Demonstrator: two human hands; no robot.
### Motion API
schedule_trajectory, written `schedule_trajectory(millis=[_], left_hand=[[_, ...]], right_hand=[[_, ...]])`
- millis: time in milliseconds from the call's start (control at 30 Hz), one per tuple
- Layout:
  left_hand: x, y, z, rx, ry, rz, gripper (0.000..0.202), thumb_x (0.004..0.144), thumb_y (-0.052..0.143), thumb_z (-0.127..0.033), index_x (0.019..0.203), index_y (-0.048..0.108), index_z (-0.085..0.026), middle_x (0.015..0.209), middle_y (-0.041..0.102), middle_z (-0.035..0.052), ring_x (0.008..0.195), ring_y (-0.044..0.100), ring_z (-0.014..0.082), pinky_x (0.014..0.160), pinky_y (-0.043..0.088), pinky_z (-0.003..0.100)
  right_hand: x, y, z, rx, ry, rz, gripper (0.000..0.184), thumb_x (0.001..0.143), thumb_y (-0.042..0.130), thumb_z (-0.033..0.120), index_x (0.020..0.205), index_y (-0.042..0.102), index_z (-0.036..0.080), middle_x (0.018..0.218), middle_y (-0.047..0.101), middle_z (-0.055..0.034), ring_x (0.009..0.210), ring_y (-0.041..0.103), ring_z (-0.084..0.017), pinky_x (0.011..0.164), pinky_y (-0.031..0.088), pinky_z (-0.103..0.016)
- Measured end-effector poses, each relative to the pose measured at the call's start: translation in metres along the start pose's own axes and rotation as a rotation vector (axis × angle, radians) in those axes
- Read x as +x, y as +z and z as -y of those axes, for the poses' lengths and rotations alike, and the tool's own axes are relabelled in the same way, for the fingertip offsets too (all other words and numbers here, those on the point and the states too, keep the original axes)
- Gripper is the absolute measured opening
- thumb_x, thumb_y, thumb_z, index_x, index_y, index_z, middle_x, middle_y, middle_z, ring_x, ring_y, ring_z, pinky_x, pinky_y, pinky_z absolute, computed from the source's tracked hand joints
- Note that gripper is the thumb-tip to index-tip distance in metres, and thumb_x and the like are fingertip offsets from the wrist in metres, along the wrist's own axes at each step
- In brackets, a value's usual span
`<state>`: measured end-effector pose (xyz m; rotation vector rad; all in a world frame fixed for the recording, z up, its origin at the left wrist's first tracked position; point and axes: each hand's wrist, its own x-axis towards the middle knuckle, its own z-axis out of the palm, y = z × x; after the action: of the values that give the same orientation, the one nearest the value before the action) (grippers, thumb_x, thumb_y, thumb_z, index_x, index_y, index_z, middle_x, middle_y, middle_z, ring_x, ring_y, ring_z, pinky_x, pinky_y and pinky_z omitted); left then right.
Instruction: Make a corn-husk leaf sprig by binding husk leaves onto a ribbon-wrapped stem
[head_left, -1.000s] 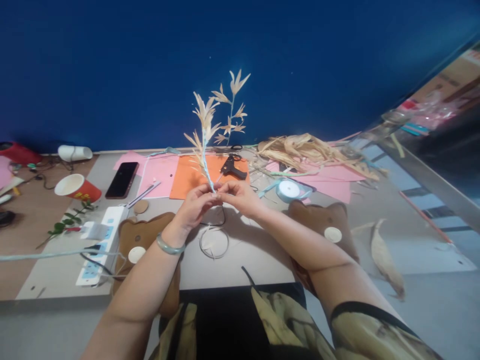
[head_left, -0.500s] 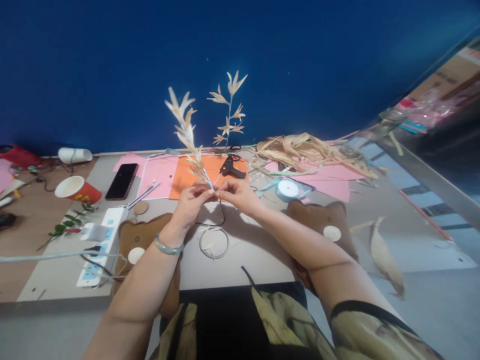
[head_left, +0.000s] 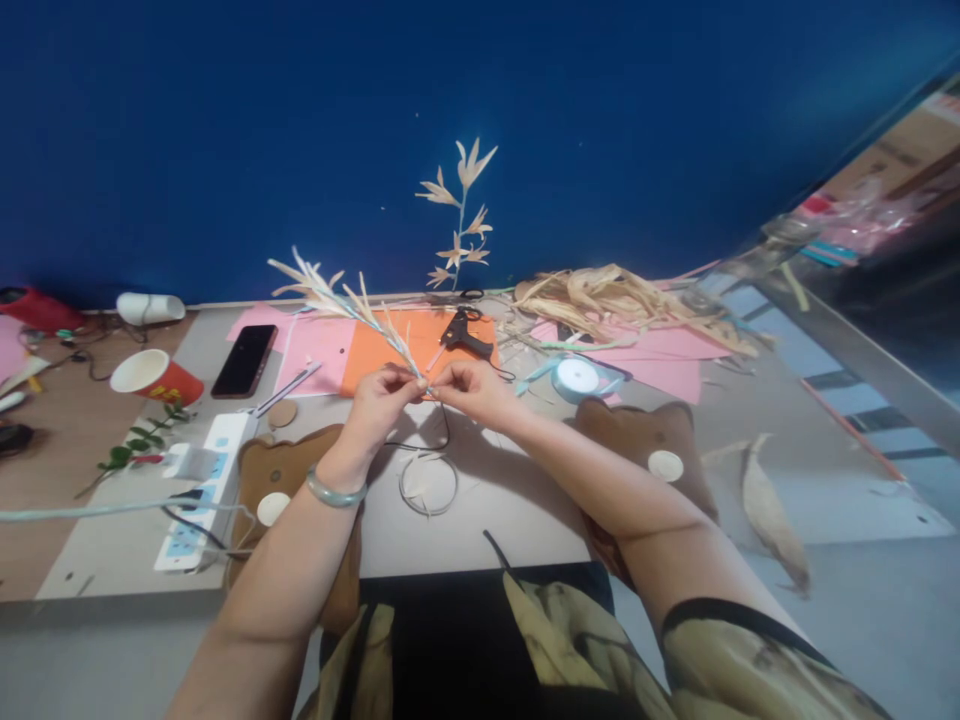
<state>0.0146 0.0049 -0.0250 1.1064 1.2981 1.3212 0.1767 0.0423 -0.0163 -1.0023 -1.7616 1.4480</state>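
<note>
Moved: sprig (head_left: 341, 300) has swung from near upright down to the left. It now leans low over the left part of the orange sheet (head_left: 360, 355), tip past the sheet's left edge, stem end at its near edge.
Cup (head_left: 154, 377): red, well left of the sheet.
Phone (head_left: 243, 360): dark, face up, left of the sheet.
Left hand (head_left: 379, 405): at the sheet's near edge, fingertips pinched tight on the sprig's stem end. A green bangle (head_left: 335, 492) is on the wrist.
Ring (head_left: 427, 485): a wire loop flat on the table, nearer the person than the sheet, under the two hands.
Right hand (head_left: 472, 388): at the sheet's near edge, fingertips meeting the left hand's and pinched on the same stem end.
Glue gun (head_left: 461, 335): black, lying on the sheet's right part.
Second sprig (head_left: 459, 215): upright behind the sheet's far right corner.
Spool (head_left: 576, 378): pale blue ribbon, right of the sheet.
Husks (head_left: 615, 300): a loose heap right of the sheet, farther back.
</note>
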Motion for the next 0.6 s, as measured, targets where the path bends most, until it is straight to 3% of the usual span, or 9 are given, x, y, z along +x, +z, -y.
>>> schedule_trajectory(millis=[300,467,600], left_hand=[[0.001,-0.004,0.007,0.149,-0.005,-0.013,0.027,0.061,0.078,-0.037,0.059,0.063,-0.015,0.054,0.063,0.0017,0.052,0.059,0.0126,0.052,0.045,0.023],[0.002,-0.001,0.011,0.043,-0.054,0.015,0.032,0.061,0.077,-0.040,0.062,0.058,-0.015,0.055,0.064,0.0012,0.051,0.061,0.0128,0.053,0.047,0.024],[-0.001,0.003,0.005,-0.163,-0.085,0.087,0.031,0.063,0.077,-0.038,0.072,0.059,-0.014,0.060,0.064,0.0003,0.054,0.061,0.0111,0.059,0.051,0.025]], right_hand=[[-0.004,0.007,-0.006,-0.096,-0.064,-0.063,0.023,0.072,0.068,0.035,0.067,0.062,0.013,0.067,0.065,-0.0038,0.062,0.056,-0.013,0.059,0.043,-0.024],[-0.004,0.008,-0.005,-0.075,-0.053,-0.064,0.023,0.074,0.067,0.035,0.066,0.060,0.014,0.066,0.065,-0.0031,0.061,0.056,-0.012,0.059,0.043,-0.024],[-0.003,0.006,-0.004,0.029,-0.026,-0.003,0.026,0.075,0.067,0.038,0.069,0.061,0.013,0.070,0.068,-0.0056,0.065,0.060,-0.013,0.063,0.045,-0.025]])
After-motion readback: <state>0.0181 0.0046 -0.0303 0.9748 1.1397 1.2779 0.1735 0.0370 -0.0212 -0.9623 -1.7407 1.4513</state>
